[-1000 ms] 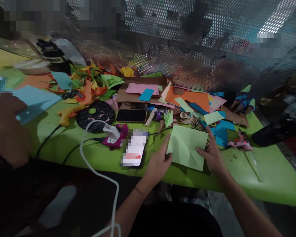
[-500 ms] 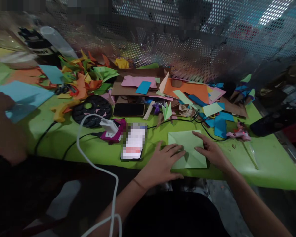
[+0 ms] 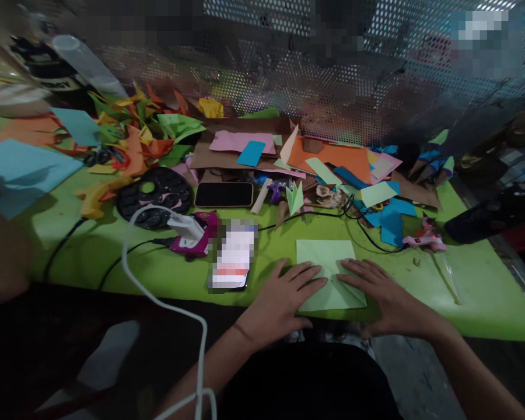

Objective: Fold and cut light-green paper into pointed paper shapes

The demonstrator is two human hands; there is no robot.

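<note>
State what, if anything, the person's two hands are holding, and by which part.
Nothing is gripped: the left hand and right hand rest, fingers spread, over the pale green square paper.

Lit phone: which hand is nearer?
Left. The left hand is just right of the lit phone, fingers on the pale green paper; the right hand is farther off, at the paper's right side.

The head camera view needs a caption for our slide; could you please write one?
Left hand and right hand on light green paper, beside a lit phone.
</note>
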